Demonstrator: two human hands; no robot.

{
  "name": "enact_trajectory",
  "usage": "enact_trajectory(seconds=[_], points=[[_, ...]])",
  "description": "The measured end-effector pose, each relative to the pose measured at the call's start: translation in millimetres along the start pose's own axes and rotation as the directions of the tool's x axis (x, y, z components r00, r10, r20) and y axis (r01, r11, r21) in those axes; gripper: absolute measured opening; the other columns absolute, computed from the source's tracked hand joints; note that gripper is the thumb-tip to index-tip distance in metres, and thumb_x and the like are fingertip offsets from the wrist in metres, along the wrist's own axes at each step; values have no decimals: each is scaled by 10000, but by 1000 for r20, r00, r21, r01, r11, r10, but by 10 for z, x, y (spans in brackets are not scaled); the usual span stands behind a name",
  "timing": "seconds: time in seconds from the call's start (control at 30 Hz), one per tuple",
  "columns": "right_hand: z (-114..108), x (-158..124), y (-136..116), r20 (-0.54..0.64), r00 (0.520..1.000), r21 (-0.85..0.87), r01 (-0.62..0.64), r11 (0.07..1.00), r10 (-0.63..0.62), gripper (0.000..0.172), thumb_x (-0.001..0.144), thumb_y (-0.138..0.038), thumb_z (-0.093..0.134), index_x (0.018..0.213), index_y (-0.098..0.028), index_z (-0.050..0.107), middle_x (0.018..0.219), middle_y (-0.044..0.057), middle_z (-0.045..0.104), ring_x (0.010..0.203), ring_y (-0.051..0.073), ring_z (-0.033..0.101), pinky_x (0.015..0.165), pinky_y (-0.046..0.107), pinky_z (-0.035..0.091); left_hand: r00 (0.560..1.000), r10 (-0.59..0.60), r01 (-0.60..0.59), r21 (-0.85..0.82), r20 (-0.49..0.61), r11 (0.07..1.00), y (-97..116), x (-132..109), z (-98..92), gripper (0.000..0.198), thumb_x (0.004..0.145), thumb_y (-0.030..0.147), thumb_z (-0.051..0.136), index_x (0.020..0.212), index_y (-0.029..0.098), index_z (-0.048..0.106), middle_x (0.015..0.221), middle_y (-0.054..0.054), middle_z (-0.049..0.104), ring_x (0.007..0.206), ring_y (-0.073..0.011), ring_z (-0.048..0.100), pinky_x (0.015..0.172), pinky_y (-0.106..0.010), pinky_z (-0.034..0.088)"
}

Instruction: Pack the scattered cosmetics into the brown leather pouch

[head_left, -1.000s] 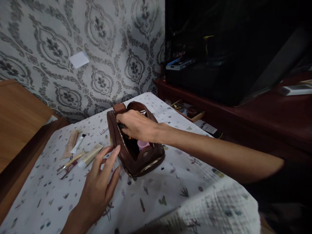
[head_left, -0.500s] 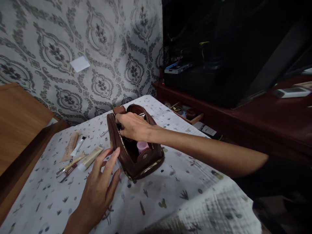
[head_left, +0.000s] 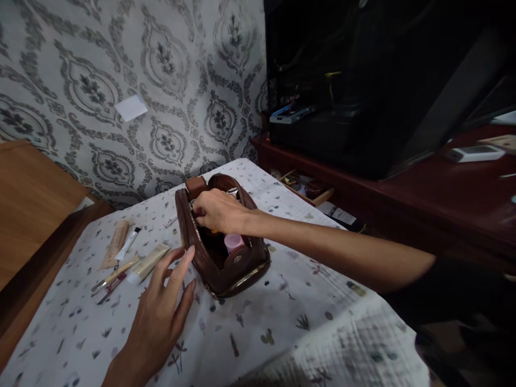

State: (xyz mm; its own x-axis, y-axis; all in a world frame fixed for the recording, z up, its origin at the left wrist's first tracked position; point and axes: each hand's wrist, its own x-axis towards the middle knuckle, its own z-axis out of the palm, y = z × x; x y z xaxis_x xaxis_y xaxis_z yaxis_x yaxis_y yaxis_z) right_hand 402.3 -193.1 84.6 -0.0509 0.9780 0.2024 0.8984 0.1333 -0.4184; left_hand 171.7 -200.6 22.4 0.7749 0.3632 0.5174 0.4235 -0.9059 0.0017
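Observation:
A brown zipped cosmetic bag (head_left: 237,280) stands unzipped on the cloth. My right hand (head_left: 220,211) reaches into its far part with fingers curled; what they grip, if anything, is hidden by the hand and the bag wall. A pink-lidded container (head_left: 234,243) sits inside at the near end. My left hand (head_left: 161,301) is beside the bag's left side, fingers apart, fingertips close to the leather. Left of it lie a cream tube (head_left: 148,263), a thin gold tube (head_left: 115,275), a dark-pink tube (head_left: 112,287), a white tube with black cap (head_left: 128,243) and a beige tube (head_left: 116,244).
A patterned white cloth (head_left: 242,344) covers the table. A small white tube (head_left: 170,221) lies behind the bag's left side. At right, an open drawer (head_left: 323,198) juts from a dark red cabinet (head_left: 387,207) under a large black screen (head_left: 363,80). A wooden panel (head_left: 36,199) rises at left.
My right hand has drawn back very slightly inside the bag, its fingers more curled. My left hand stays beside the bag. The view has shifted a little.

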Motion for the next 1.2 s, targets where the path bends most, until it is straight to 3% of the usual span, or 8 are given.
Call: enact_trajectory(seconds=[0.27,0.5,0.6,0.7,0.83,0.9,1.07,1.2], points=[[-60,-73,6,-20,1000,63,19,998,-18,94,850,-110,667,838,-134,757,747,32,692,689,129,592,627,245,351,994,-103,107,-77,43,991,-93,-136,76,647,1033,286,459,1607,291,160,1430,-147,528,1299,-264,567,992,-407,556],[-53,-259,-52,-132,991,90,30,995,-18,200,919,-177,604,765,-179,732,642,15,643,601,159,543,597,299,345,944,-318,306,120,89,944,-754,-520,343,567,1034,412,416,1541,175,321,1537,-210,430,1464,-331,390,1170,-571,373],[-17,-358,-94,-212,977,78,52,996,-34,223,934,-183,573,759,-199,711,661,21,661,617,180,566,608,312,354,870,-487,464,211,77,861,-1146,-679,363,565,1027,465,388,1495,149,398,1583,-226,387,1507,-361,315,1185,-628,304],[69,-517,-176,-327,932,110,203,973,-158,225,963,-172,531,804,-192,689,731,18,688,642,156,586,619,287,377,783,-620,590,249,58,768,-1502,-805,284,634,1033,510,304,1501,91,390,1604,-285,331,1526,-402,260,1166,-706,242],[381,-747,-349,-386,781,36,545,838,-491,275,1012,-129,436,826,-163,637,675,-8,624,576,107,519,555,257,337,570,-816,765,300,99,570,-1827,-938,171,772,1002,596,250,1555,62,316,1662,-268,203,1564,-390,143,1177,-713,191],[591,-810,-442,-297,714,-69,646,761,-633,276,1004,-105,439,796,-166,610,620,-21,573,525,113,463,499,294,259,524,-844,788,311,113,531,-1905,-1001,167,800,987,602,266,1560,45,304,1669,-267,169,1568,-397,111,1162,-740,184],[950,-750,-597,216,668,-26,733,680,-712,65,965,-150,571,946,-157,633,728,2,665,634,154,589,468,332,195,544,-828,763,331,134,555,-1932,-1198,279,795,973,575,295,1548,27,332,1664,-258,205,1565,-395,130,1184,-710,183],[1079,-643,-613,376,670,46,677,735,-640,122,991,-169,525,996,-151,646,859,31,728,708,170,660,462,321,194,699,-700,659,251,146,710,-1823,-1335,396,808,968,603,309,1519,16,378,1619,-271,319,1551,-388,196,1232,-601,213]])
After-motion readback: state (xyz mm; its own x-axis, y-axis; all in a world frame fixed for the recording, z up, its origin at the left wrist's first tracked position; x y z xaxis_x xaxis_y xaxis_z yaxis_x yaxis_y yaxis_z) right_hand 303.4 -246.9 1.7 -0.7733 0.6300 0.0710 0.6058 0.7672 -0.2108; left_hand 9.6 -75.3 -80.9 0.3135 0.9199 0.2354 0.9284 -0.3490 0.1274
